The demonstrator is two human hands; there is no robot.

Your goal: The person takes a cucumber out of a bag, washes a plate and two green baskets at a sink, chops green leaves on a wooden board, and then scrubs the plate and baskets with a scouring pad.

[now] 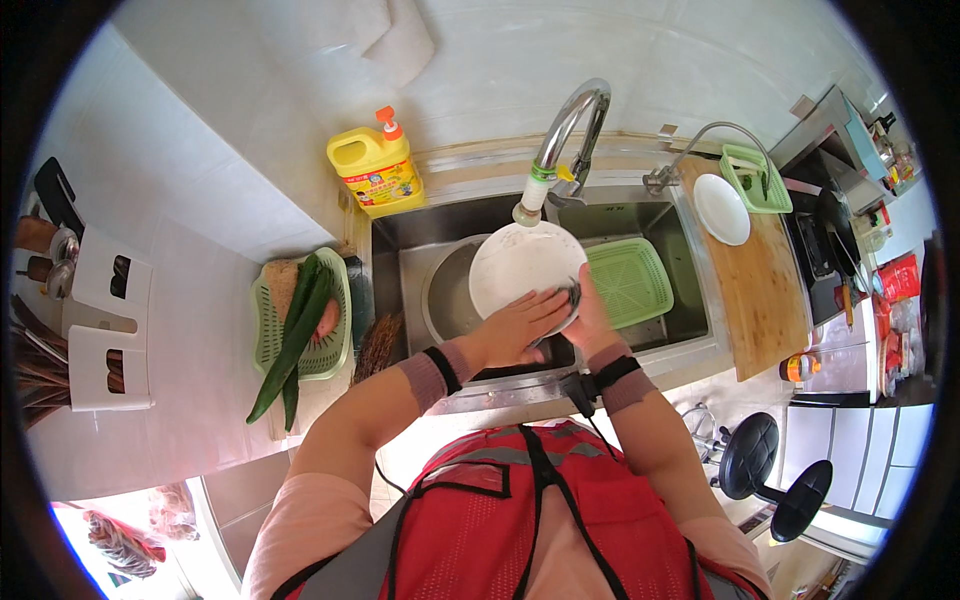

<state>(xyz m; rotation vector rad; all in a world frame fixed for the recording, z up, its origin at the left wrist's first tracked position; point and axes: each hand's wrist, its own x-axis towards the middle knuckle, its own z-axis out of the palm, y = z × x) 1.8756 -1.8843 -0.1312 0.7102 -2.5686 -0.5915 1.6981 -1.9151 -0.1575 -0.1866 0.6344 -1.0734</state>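
A white bowl or deep plate (525, 262) is tilted over the left basin, just under the spout of a chrome faucet (559, 135). My right hand (589, 311) grips its right edge. My left hand (529, 322) lies across its lower right part, fingers fairly straight. Dark marks or a dark scrubber show between my hands on the dish; which of these it is I cannot tell. Beneath, a round metal basin (442, 296) stands in the steel sink (412, 255). In the right basin lies a green plastic basket (630, 281).
At left, cucumbers (300, 337) lie across a green basket (341, 300), beside a bristle brush (379, 345). A yellow detergent jug (379, 172) stands behind the sink. On the right are a wooden board (757, 300), a white dish (721, 208) and a stove (814, 255).
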